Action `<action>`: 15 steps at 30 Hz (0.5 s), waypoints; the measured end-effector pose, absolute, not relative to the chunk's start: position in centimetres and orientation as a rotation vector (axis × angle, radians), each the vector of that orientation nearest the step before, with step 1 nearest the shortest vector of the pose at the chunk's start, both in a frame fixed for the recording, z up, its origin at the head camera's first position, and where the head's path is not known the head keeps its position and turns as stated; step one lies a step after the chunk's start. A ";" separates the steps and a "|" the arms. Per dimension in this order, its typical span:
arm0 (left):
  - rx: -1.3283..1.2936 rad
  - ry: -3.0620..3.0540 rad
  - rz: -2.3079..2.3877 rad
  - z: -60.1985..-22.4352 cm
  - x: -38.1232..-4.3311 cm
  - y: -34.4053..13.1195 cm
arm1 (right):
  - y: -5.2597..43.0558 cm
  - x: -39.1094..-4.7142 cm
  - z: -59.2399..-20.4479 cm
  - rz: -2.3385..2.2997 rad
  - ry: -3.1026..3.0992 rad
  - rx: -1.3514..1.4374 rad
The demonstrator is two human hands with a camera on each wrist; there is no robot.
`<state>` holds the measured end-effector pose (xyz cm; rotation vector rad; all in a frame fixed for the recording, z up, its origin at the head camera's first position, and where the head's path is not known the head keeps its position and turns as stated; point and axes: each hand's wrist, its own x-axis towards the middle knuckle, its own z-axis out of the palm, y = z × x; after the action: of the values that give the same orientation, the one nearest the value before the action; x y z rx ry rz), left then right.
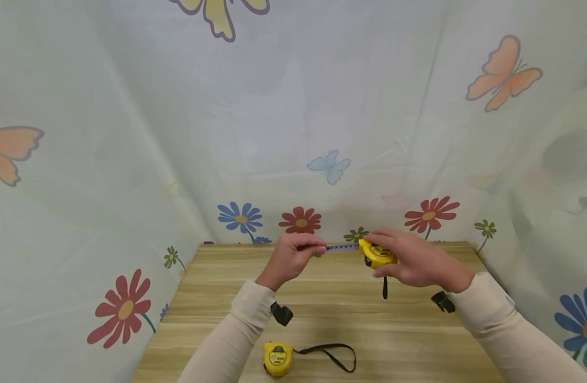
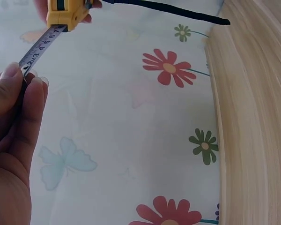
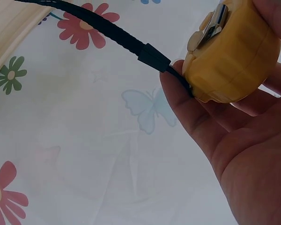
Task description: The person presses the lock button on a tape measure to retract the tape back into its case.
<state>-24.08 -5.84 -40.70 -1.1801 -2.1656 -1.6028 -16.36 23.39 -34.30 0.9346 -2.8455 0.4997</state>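
My right hand (image 1: 413, 259) grips a yellow tape measure (image 1: 378, 255) above the far part of the table. From the case a short length of white blade (image 1: 342, 248) runs out to the left. My left hand (image 1: 293, 256) pinches the end of that blade between thumb and fingers. In the left wrist view the numbers on the blade (image 2: 41, 47) show up to about 7 at the case mouth. A black wrist strap (image 3: 110, 33) hangs from the case in the right wrist view.
A second yellow tape measure (image 1: 278, 359) lies on the wooden table (image 1: 216, 298) near its front, its black strap (image 1: 338, 348) looped out to the right. Behind and at both sides hangs a pale curtain (image 1: 274, 117) printed with flowers and butterflies.
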 end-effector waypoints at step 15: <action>-1.187 -2.170 -1.609 -40.6 -24.0 -5.5 | 22.8 -16.5 -34.3 0.504 -2.844 0.938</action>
<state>-23.99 -5.47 -40.60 -1.1868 -2.1703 -1.6090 -16.45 22.77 -34.25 0.9376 -2.8437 0.5044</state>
